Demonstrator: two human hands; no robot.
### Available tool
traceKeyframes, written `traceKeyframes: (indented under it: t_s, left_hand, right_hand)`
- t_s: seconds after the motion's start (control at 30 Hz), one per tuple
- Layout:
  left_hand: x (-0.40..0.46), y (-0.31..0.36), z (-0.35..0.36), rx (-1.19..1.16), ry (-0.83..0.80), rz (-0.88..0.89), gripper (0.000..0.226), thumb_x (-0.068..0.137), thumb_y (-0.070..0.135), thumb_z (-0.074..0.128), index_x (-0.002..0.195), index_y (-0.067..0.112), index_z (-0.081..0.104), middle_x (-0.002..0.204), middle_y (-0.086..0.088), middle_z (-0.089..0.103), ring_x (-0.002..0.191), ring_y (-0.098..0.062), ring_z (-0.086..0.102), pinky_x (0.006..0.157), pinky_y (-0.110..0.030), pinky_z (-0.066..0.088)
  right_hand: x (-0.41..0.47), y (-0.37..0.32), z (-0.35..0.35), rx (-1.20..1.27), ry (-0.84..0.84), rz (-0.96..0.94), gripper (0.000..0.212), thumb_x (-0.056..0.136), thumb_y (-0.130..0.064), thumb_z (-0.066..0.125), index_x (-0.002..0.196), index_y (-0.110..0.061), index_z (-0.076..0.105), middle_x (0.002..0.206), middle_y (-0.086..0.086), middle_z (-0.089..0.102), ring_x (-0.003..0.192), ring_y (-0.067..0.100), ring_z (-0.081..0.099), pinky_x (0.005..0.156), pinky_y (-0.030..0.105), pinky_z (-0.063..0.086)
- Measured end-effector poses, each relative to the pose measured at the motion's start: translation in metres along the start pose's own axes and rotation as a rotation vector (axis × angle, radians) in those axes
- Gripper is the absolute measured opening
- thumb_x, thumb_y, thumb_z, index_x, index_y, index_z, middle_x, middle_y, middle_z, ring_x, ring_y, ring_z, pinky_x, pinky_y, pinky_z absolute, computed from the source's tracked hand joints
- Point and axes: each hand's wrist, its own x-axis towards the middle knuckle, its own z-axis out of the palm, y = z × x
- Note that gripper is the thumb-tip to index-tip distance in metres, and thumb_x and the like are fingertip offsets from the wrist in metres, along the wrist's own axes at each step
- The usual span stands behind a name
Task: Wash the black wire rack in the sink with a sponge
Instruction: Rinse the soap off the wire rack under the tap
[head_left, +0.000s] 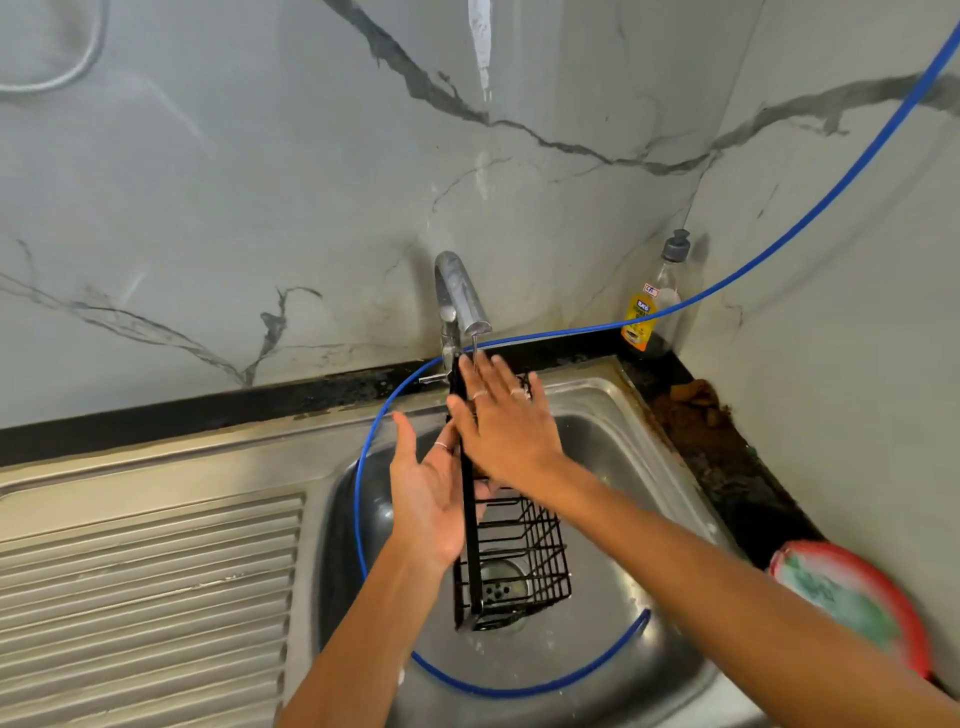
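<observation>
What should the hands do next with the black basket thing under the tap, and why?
Probably slide the right hand down the black wire rack to rub the lower basket. The tap runs only a thin stream onto the top, the left hand steadies the rack's back, and no sponge is in either hand.

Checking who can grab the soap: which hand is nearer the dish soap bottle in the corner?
Right. The right hand lies flat on the black wire rack under the tap, on the side toward the soap bottle. The left hand props the rack from the far side, farther away.
</observation>
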Motion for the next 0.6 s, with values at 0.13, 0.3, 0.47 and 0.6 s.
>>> traceKeyframes:
  t_s: [0.13, 0.3, 0.47, 0.6]
  left_hand:
    - [-0.012, 0.001, 0.005, -0.042, -0.015, 0.003, 0.087, 0.085, 0.068, 0.037, 0.134, -0.002, 0.051, 0.113, -0.025, 0.06, 0.108, -0.038, 0.059, 0.086, -0.048, 0.056]
    - [-0.01, 0.008, 0.007, -0.078, -0.018, 0.035, 0.07, 0.087, 0.062, 0.043, 0.122, 0.002, 0.057, 0.099, -0.021, 0.064, 0.093, -0.034, 0.065, 0.081, -0.045, 0.058]
    - [-0.008, 0.009, 0.013, -0.079, -0.035, 0.006, 0.066, 0.087, 0.065, 0.043, 0.119, 0.009, 0.057, 0.102, -0.017, 0.059, 0.097, -0.033, 0.059, 0.087, -0.045, 0.053]
    - [-0.006, 0.019, 0.023, -0.029, -0.054, -0.031, 0.074, 0.085, 0.072, 0.037, 0.115, 0.008, 0.06, 0.114, -0.021, 0.053, 0.102, -0.035, 0.057, 0.091, -0.045, 0.05]
  right_hand:
    - [0.042, 0.002, -0.005, 0.049, -0.002, 0.176, 0.058, 0.099, -0.05, 0.018, 0.138, -0.018, 0.046, 0.143, 0.01, 0.045, 0.134, 0.03, 0.036, 0.106, 0.048, 0.028]
    - [0.052, -0.019, -0.016, 0.006, -0.012, 0.178, 0.062, 0.099, -0.05, 0.017, 0.121, -0.009, 0.059, 0.123, 0.016, 0.059, 0.116, 0.034, 0.05, 0.089, 0.044, 0.039]
    - [0.05, -0.022, -0.017, -0.023, 0.04, 0.151, 0.062, 0.1, -0.048, 0.016, 0.122, -0.008, 0.058, 0.127, 0.017, 0.056, 0.121, 0.034, 0.046, 0.095, 0.048, 0.036]
    - [0.052, -0.018, -0.025, -0.051, 0.053, 0.12, 0.06, 0.099, -0.047, 0.019, 0.121, -0.008, 0.058, 0.122, 0.017, 0.059, 0.116, 0.034, 0.051, 0.094, 0.047, 0.037]
